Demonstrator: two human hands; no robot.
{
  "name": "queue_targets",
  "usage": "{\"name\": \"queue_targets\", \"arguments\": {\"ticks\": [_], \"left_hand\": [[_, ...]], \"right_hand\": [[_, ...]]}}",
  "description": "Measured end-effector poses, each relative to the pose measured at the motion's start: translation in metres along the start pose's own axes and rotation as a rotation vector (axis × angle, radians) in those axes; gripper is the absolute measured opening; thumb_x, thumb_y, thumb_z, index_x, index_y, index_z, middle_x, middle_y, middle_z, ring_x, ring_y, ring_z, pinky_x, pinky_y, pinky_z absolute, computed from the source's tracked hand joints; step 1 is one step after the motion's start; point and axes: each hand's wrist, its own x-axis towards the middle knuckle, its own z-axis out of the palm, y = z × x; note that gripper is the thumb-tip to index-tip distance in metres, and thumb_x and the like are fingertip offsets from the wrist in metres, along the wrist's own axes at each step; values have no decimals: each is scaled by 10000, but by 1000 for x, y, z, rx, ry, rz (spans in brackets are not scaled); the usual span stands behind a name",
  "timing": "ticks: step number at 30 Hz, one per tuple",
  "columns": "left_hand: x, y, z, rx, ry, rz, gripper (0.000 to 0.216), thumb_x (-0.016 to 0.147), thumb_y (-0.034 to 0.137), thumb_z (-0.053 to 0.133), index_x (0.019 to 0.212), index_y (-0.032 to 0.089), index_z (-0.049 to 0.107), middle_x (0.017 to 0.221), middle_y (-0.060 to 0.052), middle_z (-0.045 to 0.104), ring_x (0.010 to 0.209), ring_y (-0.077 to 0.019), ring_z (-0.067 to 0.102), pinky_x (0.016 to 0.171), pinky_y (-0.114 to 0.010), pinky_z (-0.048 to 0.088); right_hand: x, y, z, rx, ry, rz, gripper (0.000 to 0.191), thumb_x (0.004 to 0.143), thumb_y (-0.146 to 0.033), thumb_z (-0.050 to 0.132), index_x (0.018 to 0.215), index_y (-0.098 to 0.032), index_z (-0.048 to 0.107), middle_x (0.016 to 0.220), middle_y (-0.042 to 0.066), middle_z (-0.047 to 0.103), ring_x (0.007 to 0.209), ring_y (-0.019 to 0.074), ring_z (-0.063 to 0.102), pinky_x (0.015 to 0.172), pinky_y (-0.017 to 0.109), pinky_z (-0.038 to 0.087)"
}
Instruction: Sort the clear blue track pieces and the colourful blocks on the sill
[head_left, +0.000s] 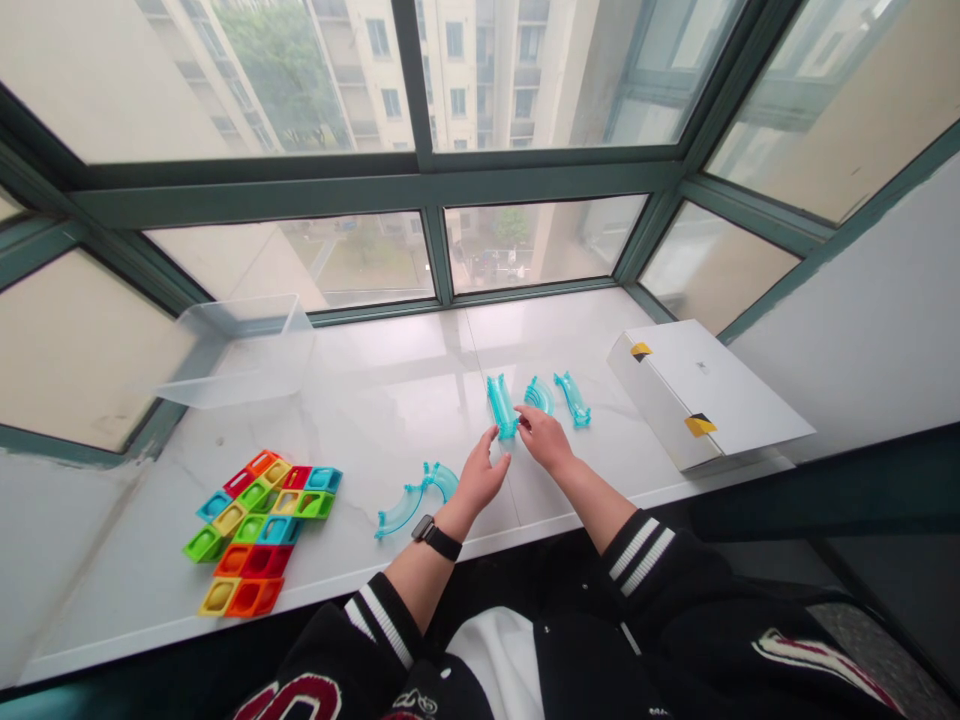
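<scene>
A straight clear-blue track piece (501, 405) lies on the white marble sill (390, 400). My left hand (482, 475) and my right hand (544, 438) both pinch its near end with curled fingers. Just right of it lie a curved blue piece (540, 395) and another straight blue piece (572, 398). Curved blue pieces joined in an S shape (416, 496) rest left of my left hand, which wears a dark watch at the wrist.
A cluster of several coloured square tiles (259, 520) lies at the near left. An empty clear plastic tub (240, 350) stands at the back left. A white box (701, 395) sits at the right. Windows surround the sill.
</scene>
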Motion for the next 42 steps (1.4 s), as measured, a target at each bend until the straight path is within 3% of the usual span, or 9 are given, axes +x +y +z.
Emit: {"name": "queue_targets", "arguments": {"ticks": [9,13,18,22,25,29,33,37,42], "left_hand": [[-3,3,-4,24,-29,17,662,934,331,646,1563,240,464,1630,-144,492,1523,-301,456,1238,-535,397],[-13,12,-14,51,-13,47,625,928,332,639,1530,232,507,1593,-139,537,1475,-310,512,1187,-521,465],[-54,16,-62,63,92,124,399,991,368,548,1372,292,639,1393,-88,693,1176,-254,708,985,-421,593],[-99,-15,-113,330,387,159,335,987,372,534,1270,264,677,1284,-91,721,1241,-281,652,1104,-472,514],[-126,-47,-133,525,455,83,396,946,382,558,1306,240,638,1345,-126,672,1325,-326,585,1190,-531,425],[-142,-74,-133,620,385,-2,506,874,395,618,1356,244,601,1433,-142,614,1374,-359,541,1201,-564,402],[-142,-75,-131,603,343,-15,465,882,334,569,1333,233,628,1269,-134,695,1242,-352,621,1141,-549,458],[-147,-69,-140,503,342,-65,469,867,360,598,1319,242,640,1175,-105,736,1157,-338,662,1102,-540,490],[-160,-70,-150,243,363,-207,481,862,527,644,1255,252,676,1167,-80,762,1101,-290,714,1045,-462,539]], "right_hand": [[-6,2,0,1,3,9,418,945,-111,598,1347,-211,648,1119,78,761,964,199,716,923,355,563],[-17,1,-5,38,23,15,414,937,-133,590,1342,-200,649,1128,87,754,934,200,718,914,367,570],[-52,5,-4,156,26,28,376,942,-169,559,1299,-218,667,1049,60,748,845,183,705,861,354,582],[-88,1,12,220,-115,-30,365,948,-168,552,1286,-227,675,1058,53,732,857,171,702,854,337,587],[-106,-15,29,232,-240,-103,430,940,-161,591,1356,-249,652,1166,68,701,944,173,702,902,336,588],[-115,-50,54,133,-357,-217,574,905,-223,726,1459,-309,605,1356,96,627,1177,238,665,1052,391,545],[-119,-75,72,10,-385,-239,553,888,-259,774,1425,-312,650,1455,120,588,1251,301,632,1066,426,540],[-123,-81,75,-25,-385,-248,518,892,-230,759,1399,-295,672,1438,129,609,1288,307,611,1075,417,532],[-127,-80,70,-28,-402,-284,534,894,-201,743,1418,-249,658,1419,139,635,1315,315,583,1130,446,489]]}}
